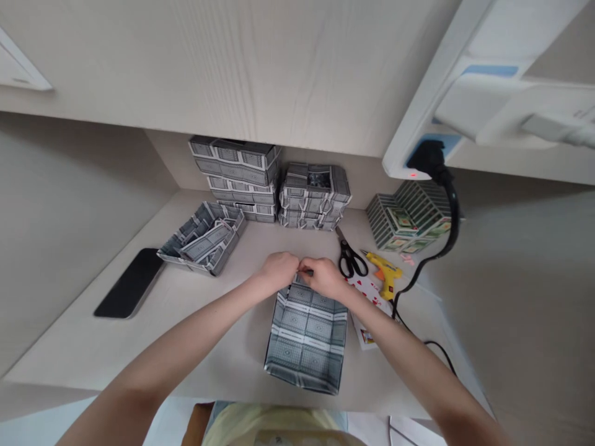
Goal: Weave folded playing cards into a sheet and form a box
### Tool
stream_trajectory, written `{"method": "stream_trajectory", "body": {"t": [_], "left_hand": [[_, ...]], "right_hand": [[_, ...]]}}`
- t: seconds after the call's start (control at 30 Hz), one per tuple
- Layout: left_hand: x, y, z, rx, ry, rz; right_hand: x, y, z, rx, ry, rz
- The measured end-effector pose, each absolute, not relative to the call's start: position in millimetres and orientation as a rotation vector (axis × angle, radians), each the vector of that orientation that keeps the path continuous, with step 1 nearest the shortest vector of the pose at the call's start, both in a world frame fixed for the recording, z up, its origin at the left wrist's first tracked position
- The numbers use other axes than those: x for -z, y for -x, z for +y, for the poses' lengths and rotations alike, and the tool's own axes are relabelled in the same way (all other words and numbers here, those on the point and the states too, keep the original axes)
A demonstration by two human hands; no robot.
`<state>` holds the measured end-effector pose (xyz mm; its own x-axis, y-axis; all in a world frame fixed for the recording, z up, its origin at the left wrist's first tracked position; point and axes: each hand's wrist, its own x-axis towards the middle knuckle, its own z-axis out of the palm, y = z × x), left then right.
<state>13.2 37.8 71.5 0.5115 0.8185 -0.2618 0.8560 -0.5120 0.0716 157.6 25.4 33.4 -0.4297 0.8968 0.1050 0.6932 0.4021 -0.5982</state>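
An open box made of grey patterned playing cards [304, 334] lies in front of me on the desk. At its far edge my left hand [280, 271] is closed, its fingertips pinched on the rim. My right hand [324, 277] is closed on the same rim, thumb and forefinger bent together right beside the left fingertips. The exact fold or card between the fingers is hidden. To the left, a second open card box [216, 266] holds several loose grey-backed cards [209, 241].
Card boxes are stacked behind, at left [235, 162] and centre [316, 195]. Black-handled scissors [352, 260], a yellow glue gun [389, 282] and a green striped card structure [411, 217] stand right. A black cord [453, 210] hangs from the power strip [404, 155]. A phone [130, 285] lies left.
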Motion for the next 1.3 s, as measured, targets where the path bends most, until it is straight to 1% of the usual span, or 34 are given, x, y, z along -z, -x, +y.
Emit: {"method": "stream_trajectory", "body": {"t": [0.2, 0.27, 0.43, 0.6, 1.0, 1.3], "left_hand": [[-52, 4, 29, -0.131, -2.375, 1.421], [-48, 6, 25, -0.201, -2.356, 1.435], [-51, 3, 18, -0.116, -2.509, 1.528], [-55, -2, 16, -0.03, -2.638, 1.478], [-58, -11, 11, 0.026, -2.73, 1.429], [-51, -14, 10, 0.024, -2.793, 1.381]], "right_hand": [[-24, -163, 23, -0.686, 1.393, -2.138], [-24, -163, 23, -0.687, 1.398, -2.136], [-23, -163, 25, -0.665, 1.454, -2.134], [-22, -161, 24, -0.603, 1.475, -2.168], [-25, -160, 22, -0.55, 1.481, -2.205], [-23, -159, 20, -0.498, 1.493, -2.222]]}}
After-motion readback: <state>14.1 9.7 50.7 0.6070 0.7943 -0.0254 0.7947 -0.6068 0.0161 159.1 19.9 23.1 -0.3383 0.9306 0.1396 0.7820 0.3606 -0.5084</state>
